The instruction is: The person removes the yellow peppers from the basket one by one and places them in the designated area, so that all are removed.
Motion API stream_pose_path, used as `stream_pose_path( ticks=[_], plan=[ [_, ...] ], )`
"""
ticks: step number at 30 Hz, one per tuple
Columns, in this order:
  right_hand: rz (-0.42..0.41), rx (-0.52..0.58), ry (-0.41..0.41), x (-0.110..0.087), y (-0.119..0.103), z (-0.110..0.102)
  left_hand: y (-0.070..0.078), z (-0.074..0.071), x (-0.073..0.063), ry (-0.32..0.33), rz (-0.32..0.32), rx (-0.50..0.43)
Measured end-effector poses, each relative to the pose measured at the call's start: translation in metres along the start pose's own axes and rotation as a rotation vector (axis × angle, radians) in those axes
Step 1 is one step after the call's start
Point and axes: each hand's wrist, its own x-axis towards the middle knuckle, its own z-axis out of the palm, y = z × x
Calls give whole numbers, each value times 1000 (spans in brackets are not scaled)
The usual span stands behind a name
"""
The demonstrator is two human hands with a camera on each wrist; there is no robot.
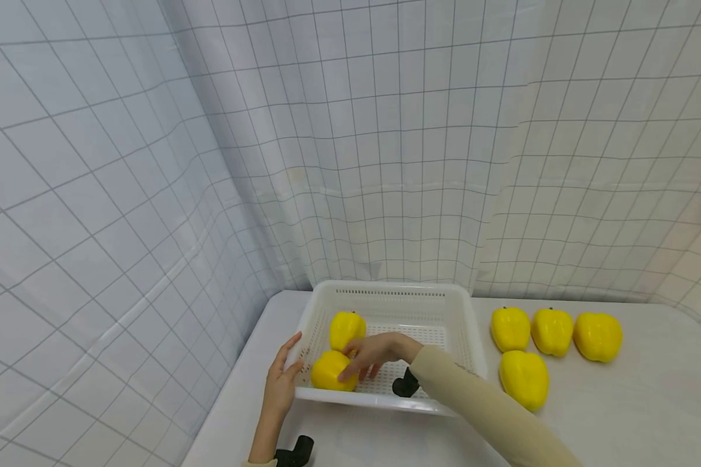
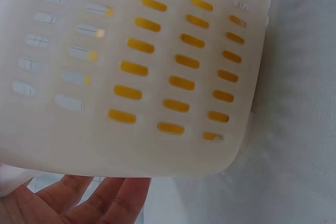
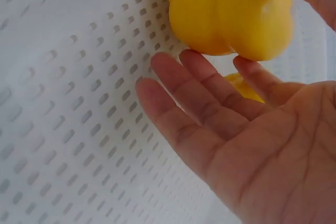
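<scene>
We rested our left hand [image 1: 281,378] on the left rim of the white basket [image 1: 380,400], its fingers nearly straight. Our right hand [image 1: 376,351] reached inside with loosely extended fingers, the tips at the front yellow pepper [image 1: 328,373] in the basket's near left corner. The rear yellow pepper [image 1: 344,329] sat just behind it. We had four more peppers [image 1: 524,380] on the worktop [image 1: 625,408], right of the basket.

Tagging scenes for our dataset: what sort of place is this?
Probably a curtained-off recording or test booth: grid-patterned curtains surround a plain white table, which carries a perforated basket and yellow bell peppers.
</scene>
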Motion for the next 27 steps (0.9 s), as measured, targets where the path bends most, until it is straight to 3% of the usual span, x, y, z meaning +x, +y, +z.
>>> stream_pose_path(
  ticks=[7,14,27],
  plan=[
    [37,-78,-25,5,-3,3,0,0,0,11,7,16],
    [-8,-230,102,6,-9,10,1,1,-1,-1,8,6],
    [-74,-217,197,-1,-1,4,1,0,0,8,-20,3]
  ],
)
